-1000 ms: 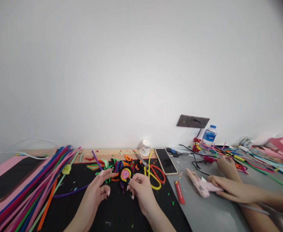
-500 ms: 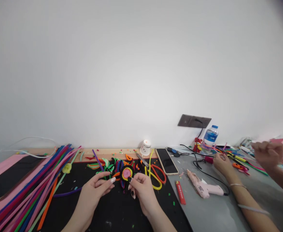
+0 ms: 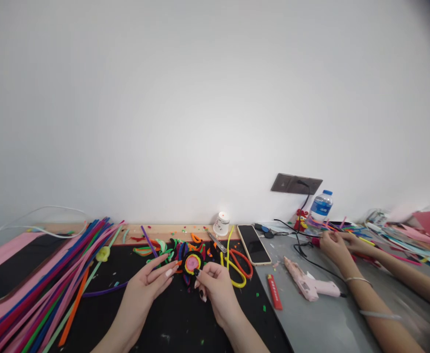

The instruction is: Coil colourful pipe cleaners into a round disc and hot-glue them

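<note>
A round flower-like piece (image 3: pixel 192 264) with a pink centre, a yellow-orange ring and a black outer ring stands over the black mat (image 3: pixel 171 318). My right hand (image 3: pixel 213 289) pinches its lower right edge between thumb and fingers. On the other side, my left hand (image 3: pixel 149 279) has its fingers stretched out and apart, close to an orange stem end left of the piece; nothing is seen held in it. Curled green and orange pipe-cleaner shapes (image 3: pixel 152 249) lie behind my hands. Scissors with orange handles (image 3: pixel 241 264) rest beside a bent yellow stem (image 3: pixel 228 262).
Long pipe cleaners (image 3: pixel 53 289) are heaped at left, beside a tablet (image 3: pixel 12 269). Rightward are a paper cup (image 3: pixel 221 224), phone (image 3: pixel 253 244), red packet (image 3: pixel 274 292), pink glue gun (image 3: pixel 310 282) with cord, and bottle (image 3: pixel 321 206). A co-worker's hands (image 3: pixel 338 247) work at right.
My left hand's fingers have spread and straightened beside the piece, while my right hand keeps its pinch. The co-worker's raised hand has come down and left to join the other.
</note>
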Available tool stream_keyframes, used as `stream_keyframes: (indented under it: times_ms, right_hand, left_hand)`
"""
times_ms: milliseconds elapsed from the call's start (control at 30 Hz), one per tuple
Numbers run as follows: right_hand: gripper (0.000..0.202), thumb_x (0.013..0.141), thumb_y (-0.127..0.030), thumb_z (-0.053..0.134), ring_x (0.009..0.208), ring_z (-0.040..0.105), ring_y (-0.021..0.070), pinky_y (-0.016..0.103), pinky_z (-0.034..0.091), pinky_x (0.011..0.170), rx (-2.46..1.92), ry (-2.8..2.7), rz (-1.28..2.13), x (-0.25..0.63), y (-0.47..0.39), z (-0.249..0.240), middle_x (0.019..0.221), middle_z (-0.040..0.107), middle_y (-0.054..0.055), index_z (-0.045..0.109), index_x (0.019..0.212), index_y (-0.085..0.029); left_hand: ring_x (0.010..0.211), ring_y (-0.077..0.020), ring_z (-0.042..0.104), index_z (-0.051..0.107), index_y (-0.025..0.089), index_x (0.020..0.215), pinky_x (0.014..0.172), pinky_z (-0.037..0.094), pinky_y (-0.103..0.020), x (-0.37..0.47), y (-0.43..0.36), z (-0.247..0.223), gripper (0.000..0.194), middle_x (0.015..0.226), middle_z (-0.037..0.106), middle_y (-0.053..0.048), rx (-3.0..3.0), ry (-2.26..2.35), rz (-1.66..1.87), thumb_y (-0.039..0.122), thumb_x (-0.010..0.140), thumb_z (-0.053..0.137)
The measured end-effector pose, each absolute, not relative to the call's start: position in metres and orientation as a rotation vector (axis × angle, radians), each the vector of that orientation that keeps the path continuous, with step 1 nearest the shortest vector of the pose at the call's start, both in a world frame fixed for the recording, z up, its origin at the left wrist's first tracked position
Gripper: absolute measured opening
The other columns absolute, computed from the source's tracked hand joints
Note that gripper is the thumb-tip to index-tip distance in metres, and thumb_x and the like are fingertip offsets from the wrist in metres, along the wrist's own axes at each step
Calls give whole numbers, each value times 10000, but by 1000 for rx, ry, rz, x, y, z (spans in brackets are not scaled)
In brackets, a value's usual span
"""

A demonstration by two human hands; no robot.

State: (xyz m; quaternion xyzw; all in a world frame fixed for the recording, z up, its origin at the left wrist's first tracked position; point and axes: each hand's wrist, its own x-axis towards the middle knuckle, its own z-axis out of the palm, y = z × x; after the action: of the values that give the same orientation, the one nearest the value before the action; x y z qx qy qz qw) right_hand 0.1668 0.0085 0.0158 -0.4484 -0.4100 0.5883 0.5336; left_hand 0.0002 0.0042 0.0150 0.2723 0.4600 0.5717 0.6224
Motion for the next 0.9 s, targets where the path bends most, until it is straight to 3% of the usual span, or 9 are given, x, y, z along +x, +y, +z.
stream_keyframes:
  times_ms: [167, 267, 467, 600, 733, 900]
  right_hand:
    - [236, 616, -287, 689, 308, 356, 39, 172, 255, 313, -1056, -991, 1412, 167, 8, 15, 450, 594, -10, 522, 518, -151]
    - [227, 609, -274, 681, 304, 354, 39, 173, 254, 313, -1070, -986, 1419, 167, 9, 14, 443, 592, -14, 514, 512, -155]
    - [237, 620, -296, 670, 311, 349, 41, 177, 252, 314, -1079, -1028, 1415, 166, 8, 11, 445, 592, -14, 513, 507, -159]
    - [218, 619, -280, 664, 318, 348, 41, 178, 254, 325, -1087, -1043, 1430, 165, 6, 12, 445, 588, -22, 520, 510, -158]
    - [212, 618, -274, 662, 320, 354, 38, 175, 264, 332, -1094, -1056, 1442, 165, 4, 16, 449, 581, -31, 517, 514, -160]
    - [201, 626, -264, 655, 321, 359, 37, 172, 257, 336, -1097, -1068, 1435, 164, 3, 19, 437, 571, -37, 525, 515, -157]
  left_hand:
    - [736, -209, 730, 632, 174, 981, 613, 548, -225, 4, 1, 23, 475, 677, 782, -41, 672, 1165, 1302, 215, 545, 815]
    - [574, -176, 703, 622, 159, 890, 517, 515, -201, 3, -1, 23, 423, 506, 704, 21, 708, 1178, 1336, 256, 531, 823]
    - [364, -42, 446, 596, 165, 807, 388, 333, -139, 3, 0, 20, 308, 489, 604, 75, 721, 1062, 1438, 345, 618, 760]
    - [369, -44, 373, 597, 168, 755, 393, 307, -160, 4, -1, 23, 251, 477, 536, 85, 727, 1041, 1453, 361, 660, 726]
    - [441, -77, 440, 616, 177, 716, 456, 377, -176, 3, -2, 24, 201, 484, 504, 79, 731, 1035, 1450, 336, 667, 728]
    - [617, -133, 620, 639, 192, 855, 636, 495, -228, 2, -2, 22, 259, 685, 691, 4, 710, 1054, 1417, 313, 649, 740]
